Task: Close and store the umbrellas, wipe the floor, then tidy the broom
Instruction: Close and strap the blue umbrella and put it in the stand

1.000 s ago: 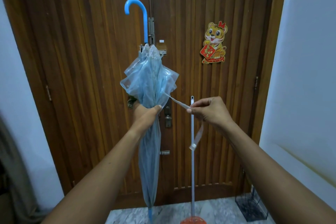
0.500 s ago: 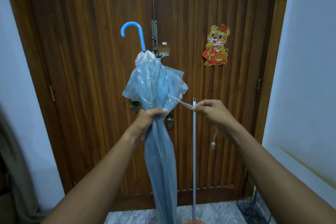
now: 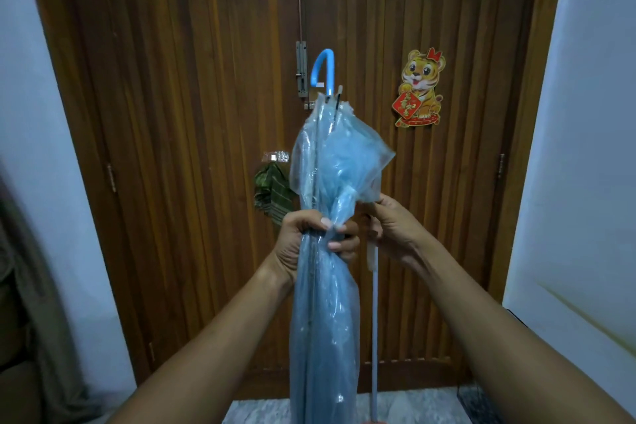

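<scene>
Blue see-through umbrella [image 3: 327, 303] held upright before wooden door [image 3: 206, 113], curved blue handle [image 3: 323, 69] on top, tip out of view below. Left hand [image 3: 303, 244] clamped round gathered canopy at mid-length, fingers wrapped across front, loose folds ballooning above fist. Right hand [image 3: 395, 231] just beside, right of canopy, fingers curled and pinching white strap [image 3: 371, 253]; strap end dangles under it. Thin white broom pole [image 3: 375, 337] stands straight behind right hand, near umbrella. Tiger sticker [image 3: 420, 86] on door, upper right.
</scene>
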